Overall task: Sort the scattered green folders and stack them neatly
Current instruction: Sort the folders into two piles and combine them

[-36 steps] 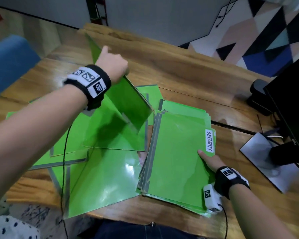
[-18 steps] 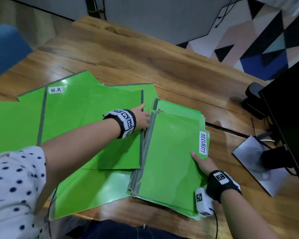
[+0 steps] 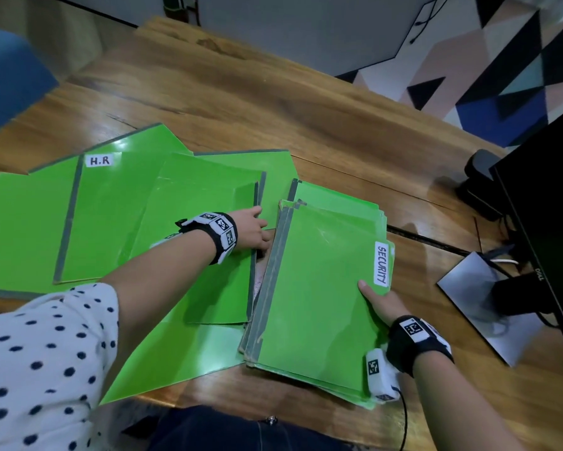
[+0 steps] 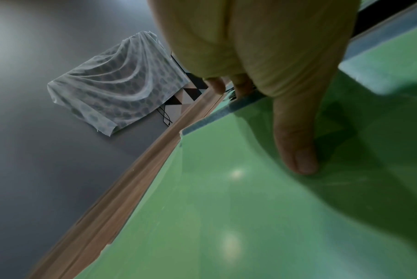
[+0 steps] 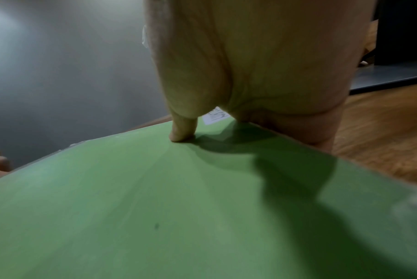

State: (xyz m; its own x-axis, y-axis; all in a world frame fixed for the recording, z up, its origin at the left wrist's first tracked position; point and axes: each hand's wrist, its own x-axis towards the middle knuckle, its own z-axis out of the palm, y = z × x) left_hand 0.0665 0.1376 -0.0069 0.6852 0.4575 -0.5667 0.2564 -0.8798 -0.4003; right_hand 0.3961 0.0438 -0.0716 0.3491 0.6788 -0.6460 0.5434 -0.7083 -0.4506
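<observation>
A stack of green folders (image 3: 315, 288) lies right of centre, its top one labelled SECURITY (image 3: 381, 263). My right hand (image 3: 376, 301) grips the stack's right edge, thumb (image 5: 181, 130) pressed on the top cover (image 5: 178, 207). Left of the stack several loose green folders overlap, one marked H.R (image 3: 111, 206). My left hand (image 3: 255, 232) holds the grey spine edge of the topmost loose folder (image 3: 202, 255), close to the stack's left side. In the left wrist view the thumb (image 4: 295, 147) lies on the green cover (image 4: 226, 207) and the fingers curl over the spine.
The wooden table (image 3: 241, 102) is bare behind the folders. A black monitor (image 3: 553, 206) on a grey base (image 3: 468, 288) stands at the right, with a dark object and cables behind it. A blue chair (image 3: 7, 76) sits at the far left.
A second ago my left hand held a folder raised on edge at the back left. That folder now lies flat, and the hand has come to its spine beside the stack. The right hand stayed.
</observation>
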